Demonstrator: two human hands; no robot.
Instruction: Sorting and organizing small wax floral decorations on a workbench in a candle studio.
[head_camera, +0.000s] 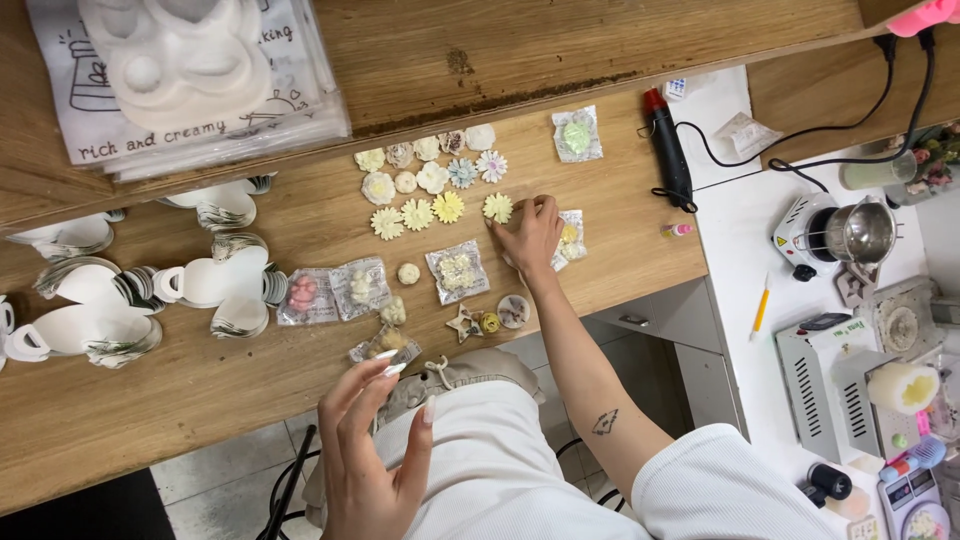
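My right hand (530, 235) rests palm down on the wooden table (200, 380), its fingertips touching a pale yellow flower piece (498, 207) and its palm over a small clear packet (570, 240). Several small flower-shaped pieces (425, 185) in cream, yellow and pale blue lie in rows just left of it. My left hand (375, 455) hovers open above my lap near the table's front edge, holding nothing, close to a clear packet (385, 345). More clear packets (458, 270) with small moulded shapes lie between the hands.
White cloud-shaped card stacks (215, 285) sit at the left. A raised wooden shelf (560, 40) carries printed bags with a white mould (180, 60). A black heat tool (670, 150) lies at the table's right end. A white side counter (740, 260) holds a metal pot, a hotplate and small appliances.
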